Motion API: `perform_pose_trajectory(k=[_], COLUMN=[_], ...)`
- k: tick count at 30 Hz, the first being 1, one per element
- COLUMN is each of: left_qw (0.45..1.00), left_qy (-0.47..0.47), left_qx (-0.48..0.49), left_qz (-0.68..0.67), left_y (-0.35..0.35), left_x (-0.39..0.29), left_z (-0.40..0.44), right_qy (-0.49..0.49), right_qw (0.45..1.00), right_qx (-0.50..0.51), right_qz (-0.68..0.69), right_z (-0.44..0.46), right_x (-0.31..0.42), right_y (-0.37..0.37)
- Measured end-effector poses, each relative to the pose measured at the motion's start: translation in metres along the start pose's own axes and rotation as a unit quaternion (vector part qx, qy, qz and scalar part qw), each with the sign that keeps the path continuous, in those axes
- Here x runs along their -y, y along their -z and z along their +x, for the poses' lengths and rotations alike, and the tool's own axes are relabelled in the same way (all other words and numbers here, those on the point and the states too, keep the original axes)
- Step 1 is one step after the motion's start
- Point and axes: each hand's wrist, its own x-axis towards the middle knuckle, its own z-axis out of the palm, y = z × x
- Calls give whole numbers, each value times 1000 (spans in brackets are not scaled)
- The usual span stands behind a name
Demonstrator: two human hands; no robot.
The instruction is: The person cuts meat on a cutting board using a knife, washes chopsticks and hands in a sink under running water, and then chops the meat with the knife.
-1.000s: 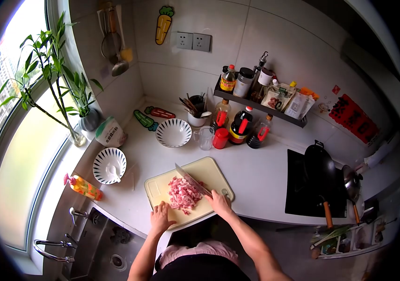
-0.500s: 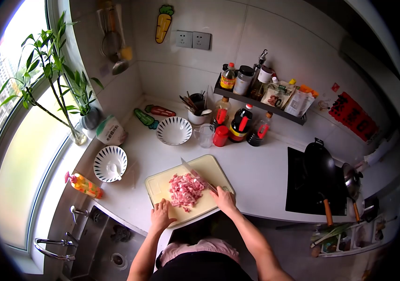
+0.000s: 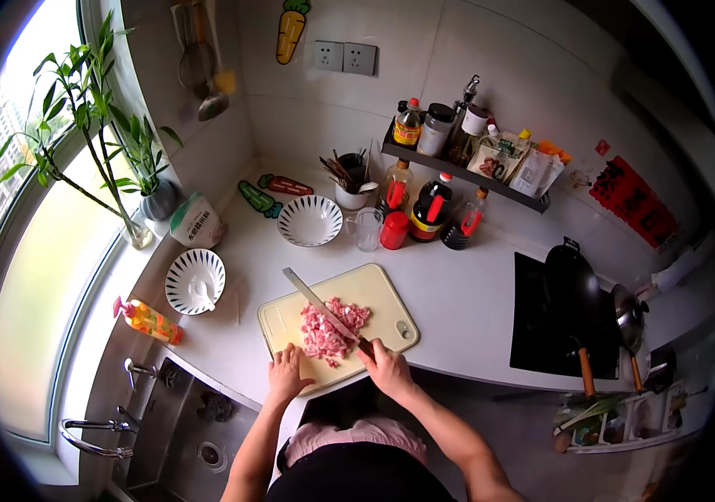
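Note:
A heap of chopped pink meat lies on the cream cutting board. My right hand is closed around the dark handle of a kitchen knife. The blade crosses over the meat, its tip pointing up and left past the heap; whether its edge touches the board I cannot tell. My left hand rests on the board's lower left corner, beside the meat, fingers stretched out and holding nothing.
Two striped bowls, one at the back and one with a white spoon, stand beyond the board. Sauce bottles line the wall. A sink is at left; a black wok sits on the stove at right.
The knife has swung left, from the heap's right side to across its middle. My right hand has shifted slightly left and down. My left hand stays on the board's corner.

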Motion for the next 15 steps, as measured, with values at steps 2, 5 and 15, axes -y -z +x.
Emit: perform_pose_trajectory(k=[2, 5, 15], left_qw=[1000, 1000, 1000], left_qy=[-2, -1, 7], left_qx=[-3, -2, 10], left_qz=[8, 6, 8], left_y=[-3, -4, -10], left_x=[2, 2, 4], left_z=[2, -2, 1], right_qy=[-13, -46, -35], right_qw=[998, 991, 999], right_qx=[12, 69, 7], right_qz=[-65, -105, -29], right_z=[-6, -10, 21], right_x=[-6, -31, -10], right_y=[-23, -55, -20])
